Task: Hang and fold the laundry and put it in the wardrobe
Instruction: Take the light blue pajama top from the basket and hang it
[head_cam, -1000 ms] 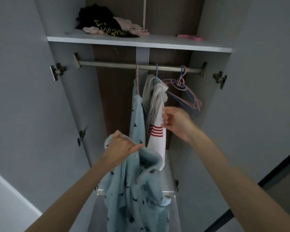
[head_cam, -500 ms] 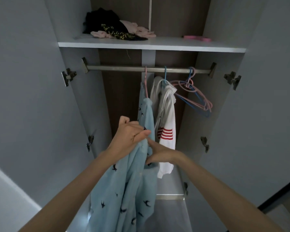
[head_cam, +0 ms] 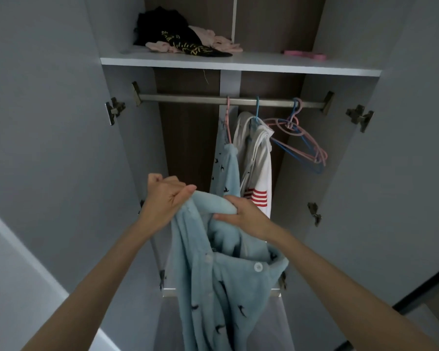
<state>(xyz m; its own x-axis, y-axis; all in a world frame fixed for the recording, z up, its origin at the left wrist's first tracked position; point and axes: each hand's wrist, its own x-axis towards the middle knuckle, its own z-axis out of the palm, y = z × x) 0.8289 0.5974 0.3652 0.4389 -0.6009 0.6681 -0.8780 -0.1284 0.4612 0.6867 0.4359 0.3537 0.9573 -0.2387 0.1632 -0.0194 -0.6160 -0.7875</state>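
Head view has the left hand (head_cam: 166, 198) and right hand (head_cam: 243, 215) both clamped on the collar of the blue shirt (head_cam: 221, 287), spreading it, probably for a hanger, below the rail (head_cam: 188, 98).

The lower edge is cutting off the blue buttoned garment (head_cam: 213, 295), and both forearms are running out of frame there too. The right hand (head_cam: 246, 219) is burying its fingertips in a fold of that cloth; the left hand (head_cam: 166, 198) is turning its back to the camera, hiding its fingertips. The held cloth and the right hand are covering the lower parts of the hanging blue piece (head_cam: 226, 168) and the white striped top (head_cam: 260, 173), whose pink hanger (head_cam: 228, 122) and blue hanger (head_cam: 257, 111) are vanishing into fabric below the hooks. The clothes pile (head_cam: 178, 39) is lying too crumpled to tell apart, and the pink thing (head_cam: 304, 54) is looking too small to name
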